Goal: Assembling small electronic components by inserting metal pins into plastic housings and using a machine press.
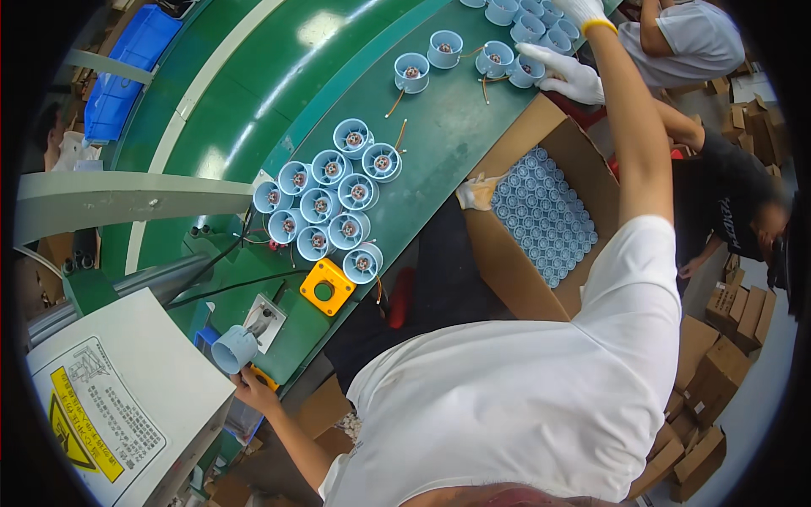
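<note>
My left hand (255, 392), at the lower left, is closed on the rim of a light-blue round fan housing (235, 350). That housing is beside a small metal fixture (265, 322) on the green bench. My right arm stretches far up to the top edge. There, my right hand (583, 10), in a white glove with a yellow cuff, is over a cluster of blue fan housings (529, 29); its fingers are partly cut off, so their grip is unclear. Between my hands stands another group of blue fan housings (320, 205), several with thin wires trailing out.
A yellow box with a green button (328, 287) sits at the bench edge. Left is a white machine cover (127, 397) with a warning label. An open carton (498, 262) holds many blue parts. A co-worker's gloved hand (568, 78) reaches toward the housings. Cartons (718, 363) stack at right.
</note>
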A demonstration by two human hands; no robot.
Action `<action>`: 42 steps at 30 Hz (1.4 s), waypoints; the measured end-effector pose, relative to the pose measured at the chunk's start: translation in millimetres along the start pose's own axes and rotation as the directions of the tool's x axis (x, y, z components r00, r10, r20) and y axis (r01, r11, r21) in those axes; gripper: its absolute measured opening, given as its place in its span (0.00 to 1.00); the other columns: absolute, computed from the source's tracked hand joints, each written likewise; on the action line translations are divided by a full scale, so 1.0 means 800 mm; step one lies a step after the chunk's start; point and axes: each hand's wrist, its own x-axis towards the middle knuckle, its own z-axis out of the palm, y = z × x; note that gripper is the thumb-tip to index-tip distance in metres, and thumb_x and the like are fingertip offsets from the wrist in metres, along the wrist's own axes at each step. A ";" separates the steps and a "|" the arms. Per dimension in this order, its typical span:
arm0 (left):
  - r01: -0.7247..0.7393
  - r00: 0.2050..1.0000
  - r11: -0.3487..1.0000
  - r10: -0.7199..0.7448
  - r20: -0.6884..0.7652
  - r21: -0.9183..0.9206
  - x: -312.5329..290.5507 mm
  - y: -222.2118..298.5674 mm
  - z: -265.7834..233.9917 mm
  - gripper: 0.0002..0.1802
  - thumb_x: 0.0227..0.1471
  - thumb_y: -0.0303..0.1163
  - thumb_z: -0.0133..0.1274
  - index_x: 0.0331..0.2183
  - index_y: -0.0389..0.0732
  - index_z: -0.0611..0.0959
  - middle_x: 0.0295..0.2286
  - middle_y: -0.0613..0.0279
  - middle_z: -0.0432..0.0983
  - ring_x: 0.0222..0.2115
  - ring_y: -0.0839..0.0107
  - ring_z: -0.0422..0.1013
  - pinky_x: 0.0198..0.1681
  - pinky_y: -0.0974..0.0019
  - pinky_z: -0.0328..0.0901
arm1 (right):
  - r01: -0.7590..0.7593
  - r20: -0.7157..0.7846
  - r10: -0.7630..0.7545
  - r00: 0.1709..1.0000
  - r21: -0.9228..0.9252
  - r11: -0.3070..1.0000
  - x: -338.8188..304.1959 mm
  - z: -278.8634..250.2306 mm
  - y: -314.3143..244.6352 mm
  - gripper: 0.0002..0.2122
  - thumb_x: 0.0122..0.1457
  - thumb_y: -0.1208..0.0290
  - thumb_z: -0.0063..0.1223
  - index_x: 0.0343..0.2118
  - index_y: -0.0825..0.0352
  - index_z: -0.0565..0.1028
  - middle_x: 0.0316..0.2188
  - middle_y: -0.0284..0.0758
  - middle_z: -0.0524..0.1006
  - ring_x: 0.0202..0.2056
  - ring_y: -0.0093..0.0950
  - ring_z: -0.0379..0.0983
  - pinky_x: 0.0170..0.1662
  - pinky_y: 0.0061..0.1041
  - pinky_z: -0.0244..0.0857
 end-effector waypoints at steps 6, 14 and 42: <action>0.003 0.999 1.000 -0.004 0.036 0.018 0.007 0.011 0.000 0.13 0.74 0.29 0.50 0.44 0.31 0.86 0.37 0.63 0.82 0.37 0.75 0.75 0.41 0.68 0.68 | 0.333 0.043 -0.406 0.913 0.497 0.801 -0.240 -0.032 -0.156 0.25 0.60 0.55 0.70 0.54 0.68 0.81 0.44 0.46 0.86 0.45 0.44 0.85 0.51 0.42 0.78; -0.002 0.999 1.000 0.002 0.044 -0.009 0.007 -0.001 -0.003 0.12 0.72 0.29 0.51 0.44 0.31 0.87 0.37 0.61 0.84 0.35 0.74 0.75 0.38 0.68 0.68 | 0.388 -0.248 -0.374 0.894 0.005 0.922 -0.239 0.031 -0.123 0.28 0.60 0.48 0.68 0.58 0.61 0.83 0.57 0.46 0.82 0.59 0.48 0.78 0.66 0.44 0.68; 0.079 0.991 0.992 -0.089 -0.104 -0.098 -0.009 -0.020 0.002 0.14 0.74 0.30 0.51 0.46 0.29 0.85 0.39 0.60 0.84 0.40 0.73 0.78 0.46 0.66 0.70 | -0.224 0.584 -0.352 0.731 0.693 0.685 -0.096 0.250 -0.329 0.28 0.78 0.47 0.46 0.70 0.60 0.75 0.53 0.27 0.82 0.56 0.17 0.76 0.63 0.24 0.69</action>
